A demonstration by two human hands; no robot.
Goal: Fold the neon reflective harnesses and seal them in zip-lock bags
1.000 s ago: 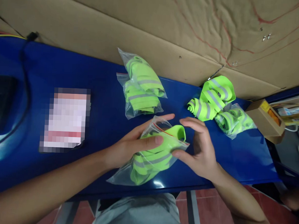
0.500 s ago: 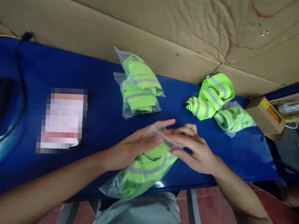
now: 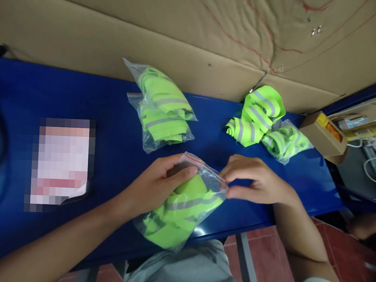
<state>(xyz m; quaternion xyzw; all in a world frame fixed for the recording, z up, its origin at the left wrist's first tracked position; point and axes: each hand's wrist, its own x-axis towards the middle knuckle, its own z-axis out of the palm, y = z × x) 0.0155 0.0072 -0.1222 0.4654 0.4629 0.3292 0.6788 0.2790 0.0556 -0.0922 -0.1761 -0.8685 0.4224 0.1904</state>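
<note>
Evidently the work in hand is at the mouth of the held bag (image 3: pixel 185 211), a clear zip bag of yellow-green striped fabric raised at the near side of the blue counter (image 3: pixel 113 142). The left grip (image 3: pixel 158 183) is clamped on its left edge, thumb across the front; the right grip (image 3: pixel 256 179) pinches its right corner, near the end of the red seal line (image 3: pixel 195 159). Whether the seal is closed cannot be told. The next move would seem to call for pressure along that line, with the fabric kept below it; nothing appears to obstruct this. Beyond the held bag, slightly left, two bagged bundles (image 3: pixel 165 127) overlap; beyond and right of it lie a loose striped strip (image 3: pixel 259 117) and another bagged bundle (image 3: pixel 283 141), with a cardboard box (image 3: pixel 322 134) farther right.
</note>
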